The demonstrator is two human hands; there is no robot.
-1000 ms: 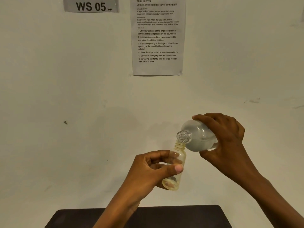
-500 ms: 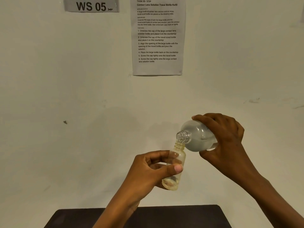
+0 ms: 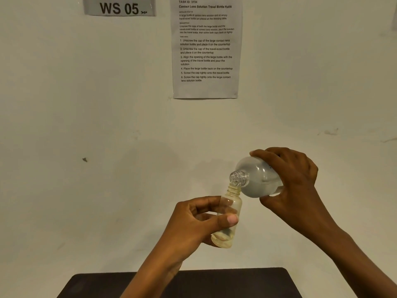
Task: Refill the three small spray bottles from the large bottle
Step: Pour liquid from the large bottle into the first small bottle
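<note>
My left hand grips a small clear bottle with no cap, held nearly upright in the air, with a little yellowish liquid at its bottom. My right hand holds the large clear bottle tipped on its side, its open threaded mouth resting right over the small bottle's neck. The large bottle looks frosted and its liquid level is hard to judge. No caps and no other small bottles are in view.
A dark table top shows only along the bottom edge, under my forearms. Behind everything is a pale wall with a printed instruction sheet and a "WS 05" sign.
</note>
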